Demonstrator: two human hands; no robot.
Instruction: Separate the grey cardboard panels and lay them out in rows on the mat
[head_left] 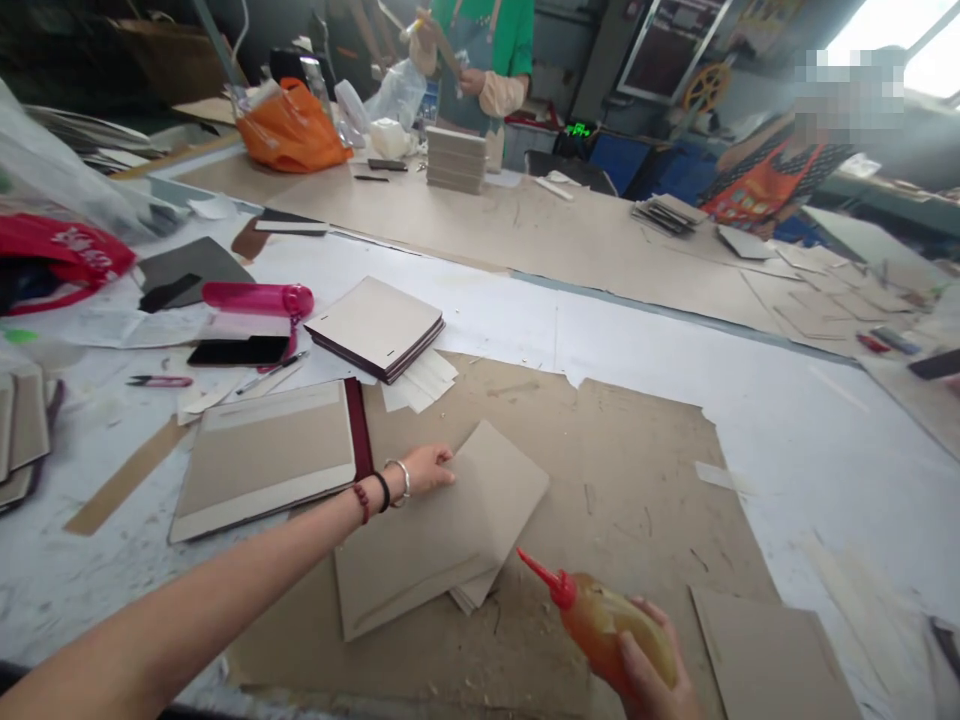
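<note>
My right hand (654, 665) wraps an amber, red-nozzled plastic squeeze bottle (596, 622), tip just beside the flat beige cardboard sheets (420, 560). My left hand (429, 470) is over them, grip unclear; steadying them and squeezing lightly seems best.

Left arm (202, 610) outstretched, right grip (661, 688) curled

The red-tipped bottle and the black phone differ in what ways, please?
The red-tipped bottle is held in the right hand; the black phone lies near the pink case. The bottle has a rounded, amber body; the phone is a dark, flat slab. Both are longer than wide.
</note>
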